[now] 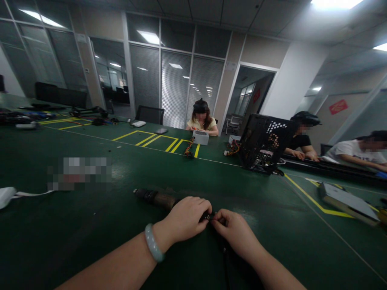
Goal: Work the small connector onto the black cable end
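Note:
On the green table in front of me lies an electric screwdriver [159,199], dark and cylindrical, its tip pointing left. My left hand [189,217], with a pale bangle on the wrist, is closed around its rear end. Right beside it, my right hand [234,229] is closed in a pinch at that end, where small metallic bits show between the two hands. A black cable [225,257] runs down toward me from under the right hand. The exact piece in the right fingertips is mostly hidden; it appears to be the end of this cable.
A black computer case [263,143] stands at the right rear. A grey power supply [200,137] with wires sits before a person across the table. A flat metal box [347,201] lies far right. At left, a white device [6,197] has a cord. Two more people sit right.

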